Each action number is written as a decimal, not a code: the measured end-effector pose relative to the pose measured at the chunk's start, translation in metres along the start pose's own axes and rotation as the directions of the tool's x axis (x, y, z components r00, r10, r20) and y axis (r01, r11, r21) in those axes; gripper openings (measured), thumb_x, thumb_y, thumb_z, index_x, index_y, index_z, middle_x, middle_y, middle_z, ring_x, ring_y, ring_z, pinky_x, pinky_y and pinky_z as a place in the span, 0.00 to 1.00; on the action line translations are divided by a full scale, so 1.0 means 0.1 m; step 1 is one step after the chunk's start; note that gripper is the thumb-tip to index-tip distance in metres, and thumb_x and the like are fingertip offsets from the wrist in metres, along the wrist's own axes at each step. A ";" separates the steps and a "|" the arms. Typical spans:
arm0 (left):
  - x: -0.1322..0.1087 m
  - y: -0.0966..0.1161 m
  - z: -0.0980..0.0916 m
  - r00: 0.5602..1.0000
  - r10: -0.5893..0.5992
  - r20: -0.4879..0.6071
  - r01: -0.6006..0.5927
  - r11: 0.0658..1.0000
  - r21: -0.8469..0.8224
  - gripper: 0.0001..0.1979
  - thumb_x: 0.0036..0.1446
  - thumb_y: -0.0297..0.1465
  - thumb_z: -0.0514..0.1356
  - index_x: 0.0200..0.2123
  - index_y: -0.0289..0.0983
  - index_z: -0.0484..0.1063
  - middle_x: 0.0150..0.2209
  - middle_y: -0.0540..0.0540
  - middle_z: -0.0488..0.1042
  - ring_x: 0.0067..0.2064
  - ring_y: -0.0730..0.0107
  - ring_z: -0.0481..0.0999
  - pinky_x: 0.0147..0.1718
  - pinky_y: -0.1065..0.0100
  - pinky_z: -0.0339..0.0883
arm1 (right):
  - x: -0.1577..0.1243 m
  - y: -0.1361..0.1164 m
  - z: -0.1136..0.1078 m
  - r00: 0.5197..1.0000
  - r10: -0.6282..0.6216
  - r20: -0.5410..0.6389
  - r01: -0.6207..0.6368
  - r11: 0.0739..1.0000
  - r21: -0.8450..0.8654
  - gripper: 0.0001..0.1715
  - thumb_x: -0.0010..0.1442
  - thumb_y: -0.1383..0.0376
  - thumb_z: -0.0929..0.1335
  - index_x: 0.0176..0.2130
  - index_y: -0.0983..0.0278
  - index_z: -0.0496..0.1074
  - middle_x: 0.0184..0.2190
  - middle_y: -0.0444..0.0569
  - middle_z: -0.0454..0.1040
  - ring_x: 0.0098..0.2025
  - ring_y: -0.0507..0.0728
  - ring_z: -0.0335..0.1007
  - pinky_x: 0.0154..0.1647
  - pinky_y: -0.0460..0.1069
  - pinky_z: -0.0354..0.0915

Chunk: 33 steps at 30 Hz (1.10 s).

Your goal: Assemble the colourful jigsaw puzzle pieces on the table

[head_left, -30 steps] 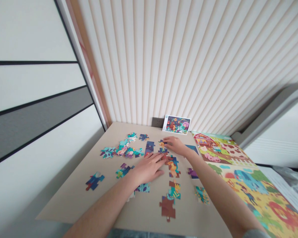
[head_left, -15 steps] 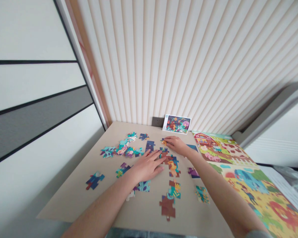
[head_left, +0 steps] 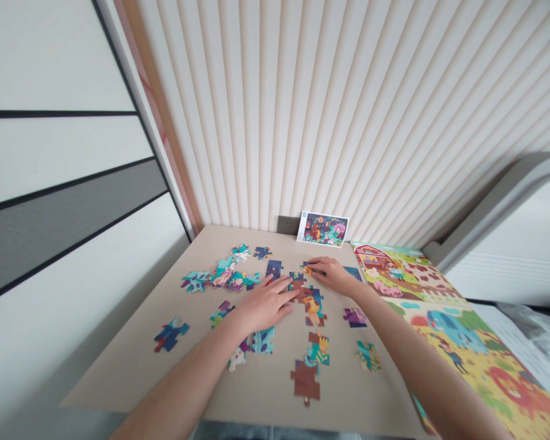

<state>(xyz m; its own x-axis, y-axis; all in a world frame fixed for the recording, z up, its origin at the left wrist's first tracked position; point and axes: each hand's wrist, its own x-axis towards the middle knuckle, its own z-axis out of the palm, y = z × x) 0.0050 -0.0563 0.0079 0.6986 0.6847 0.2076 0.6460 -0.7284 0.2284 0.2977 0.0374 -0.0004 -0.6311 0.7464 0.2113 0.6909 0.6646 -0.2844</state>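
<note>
The right hand (head_left: 334, 275) curves over a small orange jigsaw piece (head_left: 308, 267) near the far middle of the beige board (head_left: 119, 379), its fingertips (head_left: 313, 263) down on the piece; whether they pinch it or only press it, I cannot tell. The left hand (head_left: 263, 304) lies spread palm-down, grasping nothing, its fingertips just beside a dark blue and brown piece (head_left: 296, 282). Between and below the two hands sits an orange and blue piece (head_left: 314, 310), with a teal and yellow piece (head_left: 318, 349) and a brown piece (head_left: 305, 382) nearer the person. Past the left hand lies a loose cluster of teal pieces (head_left: 222, 275). Right of the right wrist are a purple piece (head_left: 355, 317) and a farm-scene puzzle mat (head_left: 394, 275). Ahead of the right hand, a picture card (head_left: 323, 229) leans against the ribbed wall (head_left: 302, 110).
</note>
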 end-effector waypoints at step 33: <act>-1.49 0.64 -0.34 0.982 -0.160 -0.102 0.180 0.955 0.236 0.23 0.69 0.31 0.54 0.66 0.39 0.62 0.64 0.42 0.68 0.66 0.58 0.66 0.67 0.53 0.58 | -1.50 -1.77 -0.13 0.987 -0.142 -0.073 0.126 0.973 -0.192 0.23 0.67 0.61 0.67 0.60 0.55 0.71 0.63 0.52 0.70 0.61 0.64 0.69 0.57 0.58 0.73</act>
<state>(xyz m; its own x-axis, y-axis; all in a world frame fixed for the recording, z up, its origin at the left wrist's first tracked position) -0.0684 -0.2039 0.0234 0.5513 0.7912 0.2647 0.8152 -0.5783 0.0310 0.2748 -0.1918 0.0300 -0.6958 0.6445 0.3170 0.6605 0.7475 -0.0702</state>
